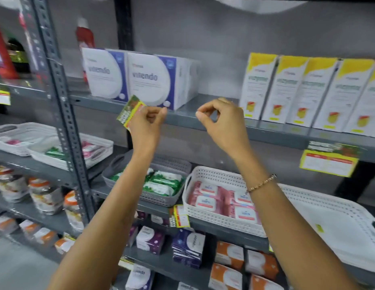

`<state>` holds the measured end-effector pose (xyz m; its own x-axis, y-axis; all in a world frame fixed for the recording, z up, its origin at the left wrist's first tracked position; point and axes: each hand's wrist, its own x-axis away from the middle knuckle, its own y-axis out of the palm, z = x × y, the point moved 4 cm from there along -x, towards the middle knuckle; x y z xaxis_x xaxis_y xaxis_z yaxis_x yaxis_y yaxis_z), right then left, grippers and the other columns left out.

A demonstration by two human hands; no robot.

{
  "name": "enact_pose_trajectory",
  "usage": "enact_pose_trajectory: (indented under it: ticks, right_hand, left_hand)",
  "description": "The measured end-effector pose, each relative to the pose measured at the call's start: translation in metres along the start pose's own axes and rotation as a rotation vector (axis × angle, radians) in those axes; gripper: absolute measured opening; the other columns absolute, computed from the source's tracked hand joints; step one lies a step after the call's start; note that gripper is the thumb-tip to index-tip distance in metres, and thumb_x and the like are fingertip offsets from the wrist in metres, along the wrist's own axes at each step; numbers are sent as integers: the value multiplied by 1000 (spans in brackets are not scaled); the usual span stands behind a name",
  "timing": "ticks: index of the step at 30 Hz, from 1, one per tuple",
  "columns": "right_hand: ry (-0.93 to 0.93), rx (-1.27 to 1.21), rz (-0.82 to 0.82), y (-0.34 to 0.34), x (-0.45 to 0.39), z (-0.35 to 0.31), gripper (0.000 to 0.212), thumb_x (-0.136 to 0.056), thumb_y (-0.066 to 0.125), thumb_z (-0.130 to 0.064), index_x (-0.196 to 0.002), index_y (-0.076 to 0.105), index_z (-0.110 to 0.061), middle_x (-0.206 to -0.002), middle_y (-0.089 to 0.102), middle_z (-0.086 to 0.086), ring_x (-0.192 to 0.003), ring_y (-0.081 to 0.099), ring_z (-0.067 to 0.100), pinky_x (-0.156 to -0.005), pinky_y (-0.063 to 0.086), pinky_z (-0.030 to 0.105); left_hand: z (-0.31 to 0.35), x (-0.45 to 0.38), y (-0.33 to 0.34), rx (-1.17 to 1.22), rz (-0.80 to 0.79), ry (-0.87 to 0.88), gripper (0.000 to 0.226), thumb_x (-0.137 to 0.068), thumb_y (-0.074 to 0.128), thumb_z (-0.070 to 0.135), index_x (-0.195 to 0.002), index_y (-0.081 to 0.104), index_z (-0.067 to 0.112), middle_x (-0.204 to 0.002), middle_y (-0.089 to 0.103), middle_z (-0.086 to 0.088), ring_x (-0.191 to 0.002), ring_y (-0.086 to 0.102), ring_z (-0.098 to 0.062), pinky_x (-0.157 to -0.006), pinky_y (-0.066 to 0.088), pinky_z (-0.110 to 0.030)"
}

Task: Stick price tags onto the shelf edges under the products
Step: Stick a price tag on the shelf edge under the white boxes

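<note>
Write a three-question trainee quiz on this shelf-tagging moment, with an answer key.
1. True or false: the left hand holds a price tag up by the white and purple boxes.
2. Multiple choice: the yellow price tag already hanging on a shelf edge sits under which products? A) the yellow-topped white boxes B) the pink packs in the white basket C) the jars at far left
3. Fill in: the right hand, thumb and forefinger pinched, wears a ____ on its wrist.

Key: 1 true; 2 A; 3 bracelet.
</note>
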<state>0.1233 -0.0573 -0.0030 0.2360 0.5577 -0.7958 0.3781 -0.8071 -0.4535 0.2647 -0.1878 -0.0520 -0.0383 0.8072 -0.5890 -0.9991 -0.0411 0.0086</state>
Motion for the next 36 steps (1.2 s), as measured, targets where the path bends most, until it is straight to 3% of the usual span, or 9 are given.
enact_pose_trajectory:
  ticks: [3,5,8,11,17,26,29,33,36]
  right_hand:
    - [-1,42,-71,49,-27,-23,6,-79,68,-22,-77,72,-17,-76,68,-3,-73,60,14,-69,48,28]
    - [20,81,-92,75,-44,-33,6,-79,67,-23,-78,72,-20,-75,69,-4,-72,59,13,-70,52,30]
    - [35,156,-134,114,-67,-45,12,-80,62,-20,-84,74,-19,-86,73,0,-82,63,20,-72,54,34]
    - [69,251,-166,142,-82,-48,17,-81,59,-18,-87,75,-20,-93,73,1,-90,64,25,-66,49,29]
    - [83,316,-146,174,-93,-58,14,-82,64,-32,-91,72,-25,-92,73,0,-87,64,23,-64,42,27]
    - [33,326,-100,176,-98,-70,10,-84,63,-26,-86,72,-23,-90,70,-1,-72,53,13,-60,35,24]
    - [46,354,-120,179,-98,-70,9,-85,64,-26,-85,71,-19,-93,70,1,-72,53,14,-52,30,21]
    - [85,390,-135,180,-92,-68,7,-84,64,-20,-80,68,-16,-98,65,3,-73,48,14,-59,34,28]
    - [126,392,-117,176,-82,-65,11,-78,58,-9,-71,66,-10,-94,62,5,-72,50,20,-59,34,28]
  left_hand:
    - [-44,-27,-46,-4,165,-156,17,-83,65,36,-83,65,19,-81,66,-1,-77,60,-12,-79,47,-26]
    - [-68,-37,-60,70,190,-245,22,-86,64,35,-88,64,13,-88,68,-4,-83,62,-18,-80,50,-37]
    - [-95,-47,-72,99,184,-341,32,-91,57,36,-99,67,7,-102,70,-9,-90,63,-21,-72,44,-31]
    - [-109,-54,-72,107,142,-393,32,-92,54,38,-99,68,10,-104,70,-9,-94,62,-23,-72,43,-30]
    - [-120,-67,-68,129,59,-433,29,-89,59,37,-99,67,11,-101,71,-9,-97,65,-26,-90,52,-45]
    - [-129,-77,-69,190,41,-389,22,-90,59,34,-95,66,14,-95,70,-6,-83,59,-15,-86,52,-40]
    - [-132,-81,-72,154,28,-358,16,-89,60,34,-89,65,19,-86,67,2,-80,59,-12,-79,51,-32]
    - [-129,-88,-77,61,32,-280,11,-90,60,31,-84,63,22,-73,62,13,-70,57,-5,-61,43,-18]
    - [-122,-94,-82,24,34,-226,11,-91,59,29,-85,63,20,-70,60,13,-64,53,-3,-61,42,-21]
